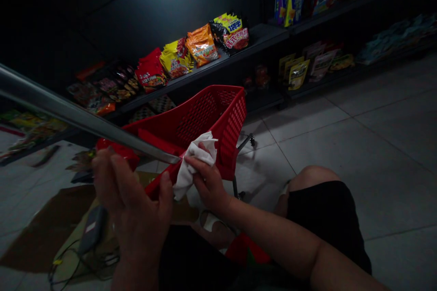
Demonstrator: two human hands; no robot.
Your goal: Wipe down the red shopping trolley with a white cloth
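Note:
A red plastic shopping cart (196, 116) with perforated walls stands in front of me. My right hand (210, 184) presses a crumpled white cloth (187, 173) onto the cart's near rim, where a grey metal tube (102, 125) meets it. Closer to the camera, my left hand (133, 209) has its fingers bent and its thumb at the red rim, seemingly gripping the cart's near side. The fingertips' exact contact is hidden behind the hand. From the joint, the tube runs up to the left above my left hand.
Dark shelves (259, 34) with snack packets (203, 45) line the wall behind the cart. Cardboard (51, 223), a dark device (93, 227) and cables lie on the floor at left. My bent knee (316, 175) is at right, over pale tiles (385, 159).

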